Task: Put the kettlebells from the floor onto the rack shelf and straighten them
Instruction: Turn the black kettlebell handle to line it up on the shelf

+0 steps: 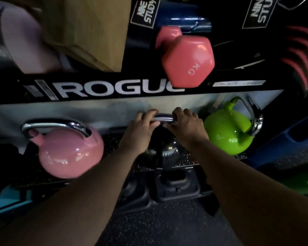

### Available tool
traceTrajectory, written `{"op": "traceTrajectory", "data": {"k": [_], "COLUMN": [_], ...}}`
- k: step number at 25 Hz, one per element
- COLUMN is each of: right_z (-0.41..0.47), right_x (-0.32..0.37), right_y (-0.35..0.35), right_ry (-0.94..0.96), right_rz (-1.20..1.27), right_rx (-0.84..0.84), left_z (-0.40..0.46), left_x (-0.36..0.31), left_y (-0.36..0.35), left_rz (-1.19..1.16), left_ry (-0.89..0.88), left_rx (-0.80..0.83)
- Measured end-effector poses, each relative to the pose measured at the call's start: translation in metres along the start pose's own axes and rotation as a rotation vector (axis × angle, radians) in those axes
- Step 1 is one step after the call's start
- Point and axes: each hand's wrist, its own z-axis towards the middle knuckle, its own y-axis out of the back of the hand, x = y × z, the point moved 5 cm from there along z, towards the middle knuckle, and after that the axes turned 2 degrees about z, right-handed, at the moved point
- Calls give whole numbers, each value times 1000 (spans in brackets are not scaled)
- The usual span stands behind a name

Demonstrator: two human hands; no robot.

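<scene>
1. The pink kettlebell (70, 151) sits on the rack shelf (114, 139).
2. The left hand (140, 128) and right hand (186, 126) are both closed around the black kettlebell (165, 150) handle — seemingly setting it between neighbours; next, square it.
3. The green kettlebell (228, 130) leans — likely needs straightening.

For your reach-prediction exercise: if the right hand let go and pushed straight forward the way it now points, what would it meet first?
Probably the pale wall behind the shelf. The right hand grips the black kettlebell handle, fingers pointing away, and nothing shows between them and the wall, though depth is unclear. The green kettlebell sits off to its right.
</scene>
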Motion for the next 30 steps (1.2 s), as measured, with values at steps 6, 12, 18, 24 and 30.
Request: {"op": "traceTrajectory", "data": {"k": [6,12,18,24,30], "right_z": [-23,-49,-46,-55,-56], "right_x": [-18,-2,-5,22,20], "right_y": [-14,-32,-34,-44,-46], "right_ry": [-181,-190,-208,-199,-90], "right_rz": [638,787,824,910,925], "right_rx": [50,26,224,232,287], "left_z": [-9,27,10,28,23], "left_x": [-3,-18,-20,-11,-13], "left_y": [-18,-20,-26,-20,-21], "left_rz": [-442,-603,-620,-489,-560], "left_ry": [394,487,356,404,369], "left_rx": [-77,56,101,145,182]}}
